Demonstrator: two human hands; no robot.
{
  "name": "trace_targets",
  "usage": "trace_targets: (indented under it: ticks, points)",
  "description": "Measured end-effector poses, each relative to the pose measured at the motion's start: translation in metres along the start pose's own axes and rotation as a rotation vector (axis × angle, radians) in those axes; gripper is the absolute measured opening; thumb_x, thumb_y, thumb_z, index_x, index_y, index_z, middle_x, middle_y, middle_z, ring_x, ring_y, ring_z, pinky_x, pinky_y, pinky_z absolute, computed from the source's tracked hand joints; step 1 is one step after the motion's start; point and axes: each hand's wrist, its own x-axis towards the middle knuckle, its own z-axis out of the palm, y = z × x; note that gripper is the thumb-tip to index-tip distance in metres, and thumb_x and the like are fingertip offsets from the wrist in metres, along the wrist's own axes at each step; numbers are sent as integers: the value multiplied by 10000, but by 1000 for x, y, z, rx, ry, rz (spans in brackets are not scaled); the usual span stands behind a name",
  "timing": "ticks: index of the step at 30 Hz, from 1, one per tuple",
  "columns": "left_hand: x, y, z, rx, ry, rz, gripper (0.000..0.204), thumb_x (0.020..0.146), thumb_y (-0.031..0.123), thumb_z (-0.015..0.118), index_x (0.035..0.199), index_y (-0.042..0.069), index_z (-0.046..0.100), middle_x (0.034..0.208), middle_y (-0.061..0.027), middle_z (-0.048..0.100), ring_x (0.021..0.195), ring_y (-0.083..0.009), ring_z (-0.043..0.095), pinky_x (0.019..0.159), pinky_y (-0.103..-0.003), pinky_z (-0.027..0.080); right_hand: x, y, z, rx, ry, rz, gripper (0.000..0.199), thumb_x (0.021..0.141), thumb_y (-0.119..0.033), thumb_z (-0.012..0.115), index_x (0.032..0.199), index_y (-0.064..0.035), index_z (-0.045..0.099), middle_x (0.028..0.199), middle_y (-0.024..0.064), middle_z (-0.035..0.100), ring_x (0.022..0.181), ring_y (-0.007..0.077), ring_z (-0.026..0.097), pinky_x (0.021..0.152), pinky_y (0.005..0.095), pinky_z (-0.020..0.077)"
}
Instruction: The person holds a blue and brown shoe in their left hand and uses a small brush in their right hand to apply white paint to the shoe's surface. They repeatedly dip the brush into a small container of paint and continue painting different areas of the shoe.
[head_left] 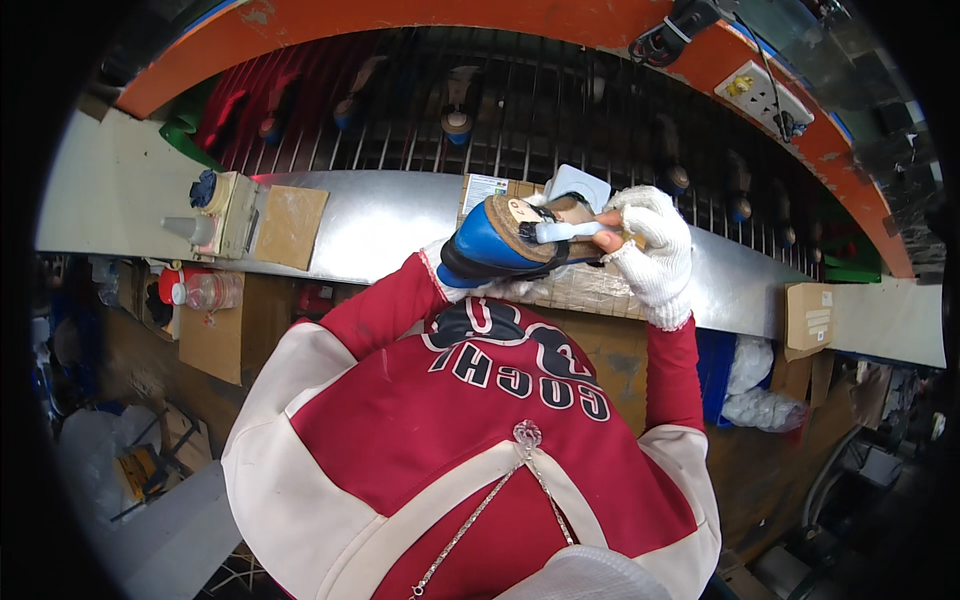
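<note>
My left hand (440,262), in a white knit glove, grips a shoe on a blue last (487,240). The sole side, with a brown bottom, faces up and black straps cross it. Most of that hand is hidden behind the last. In my right hand (655,245), gloved with bare fingertips showing, a small pale brush (567,231) is pinched between thumb and fingers. Its head touches or hovers just over the sole; I cannot tell which. Behind the shoe sits a white square-topped container (580,185).
A cardboard sheet (290,228) lies on the metal worktop (365,215), beside a beige box-like device (228,212). Beyond runs a rack of metal rollers (400,130) carrying several lasts. An orange frame (500,20) arches over it. A small carton (808,316) stands at right.
</note>
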Motion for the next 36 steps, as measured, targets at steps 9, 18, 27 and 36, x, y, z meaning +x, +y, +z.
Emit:
trace_targets:
  ticks: [9,18,27,36]
  points:
    - [3,-81,1,-1634,-902,-364,898,953,471,616,1502,-103,198,1270,-387,441,1208,-485,542,860,-476,617,0,9,-2,-35,-125,-31,252,698,-256,843,849,-67,774,898,56,677,849,208,593,748,331,446]
    - [25,-28,-48,-955,-4,-48,680,990,544,528,1428,27,472,1366,-187,574,1171,-243,631,997,-371,535,-27,-6,21,-298,97,99,184,720,-188,840,809,-78,722,864,38,665,786,180,586,752,324,369]
    - [14,15,-69,-333,537,168,536,984,433,600,1317,14,593,1185,-108,688,1049,-152,669,942,-287,533,-48,-19,52,-50,83,260,215,715,-148,857,848,-37,729,846,79,649,781,234,600,706,347,438]
    - [2,18,-76,-200,641,119,524,959,407,649,1278,-8,616,1166,-95,687,1036,-135,654,931,-270,519,-14,-8,57,-248,70,78,218,699,-166,857,856,-77,735,887,65,673,827,226,609,760,347,394]
